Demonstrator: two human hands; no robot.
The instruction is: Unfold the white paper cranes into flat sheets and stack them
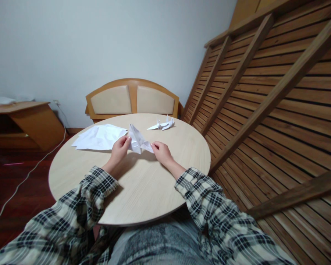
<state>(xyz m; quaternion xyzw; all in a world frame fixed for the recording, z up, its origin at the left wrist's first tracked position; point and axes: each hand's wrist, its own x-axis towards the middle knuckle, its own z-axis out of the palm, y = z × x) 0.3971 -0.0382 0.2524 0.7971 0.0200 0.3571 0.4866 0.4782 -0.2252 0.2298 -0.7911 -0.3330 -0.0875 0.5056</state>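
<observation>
A folded piece of white paper (137, 140) with creases and pointed flaps is held just above the round table between my two hands. My left hand (120, 149) pinches its left side between thumb and fingers. At the right end, my right hand (162, 151) grips a narrower flap of the same paper. Beyond my left hand lie creased white sheets (99, 136), loosely overlapping. Folded white paper cranes (165, 124) rest farther back, past my right hand; they overlap, so I cannot tell exactly how many there are.
The pale round wooden table (146, 195) stands right in front of my lap. A slatted wooden panel (264, 103) leans along the right side. Behind the table is a padded headboard (134, 97). At left are a wooden desk (35, 125) and a white cable (24, 180) on the floor.
</observation>
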